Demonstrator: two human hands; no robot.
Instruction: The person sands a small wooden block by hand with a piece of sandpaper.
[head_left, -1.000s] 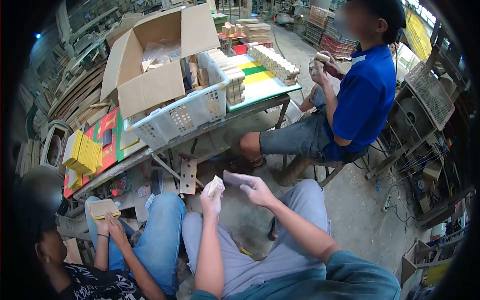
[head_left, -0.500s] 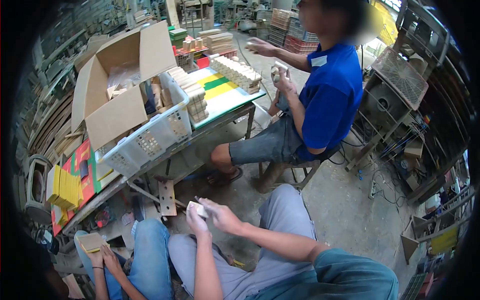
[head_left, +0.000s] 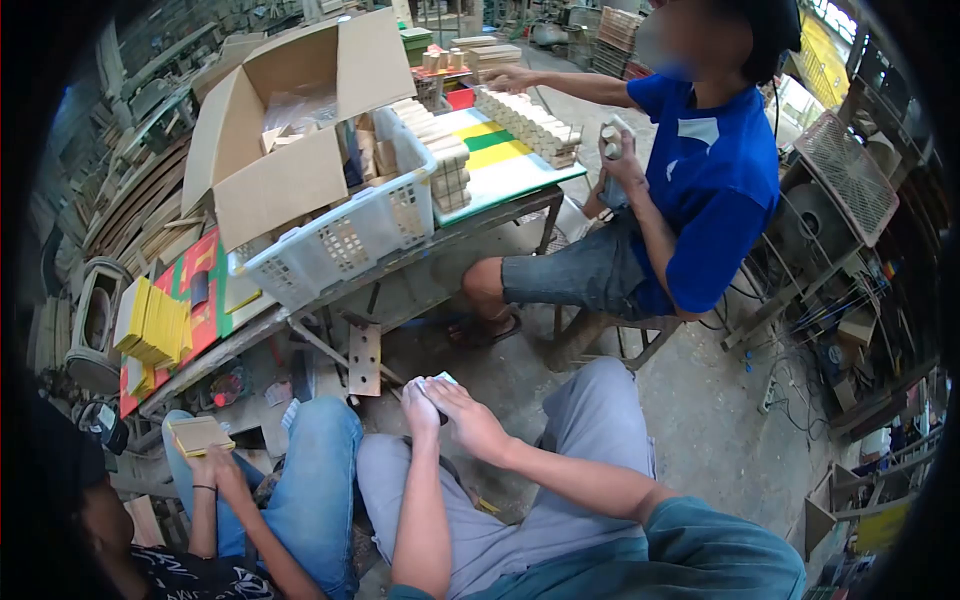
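Above my lap, my left hand (head_left: 421, 410) is closed round a small pale wooden block, now mostly covered by fingers. My right hand (head_left: 472, 420) lies pressed over the block from the other side, fingers together. At its fingertips shows a light edge (head_left: 443, 378) of something too small to name. Both hands touch each other in front of my grey-trousered knees.
A co-worker in a blue shirt (head_left: 715, 170) sits by the bench, holding wooden pieces (head_left: 610, 140). Another person at left holds a flat board (head_left: 200, 437). The bench bears a white crate (head_left: 330, 255), a cardboard box (head_left: 280, 190) and yellow-edged boards (head_left: 155, 320).
My right hand has moved from beside the block to over it, covering most of it. The blue-shirted co-worker's far arm now reaches to the wooden pieces on the bench. The view has shifted.
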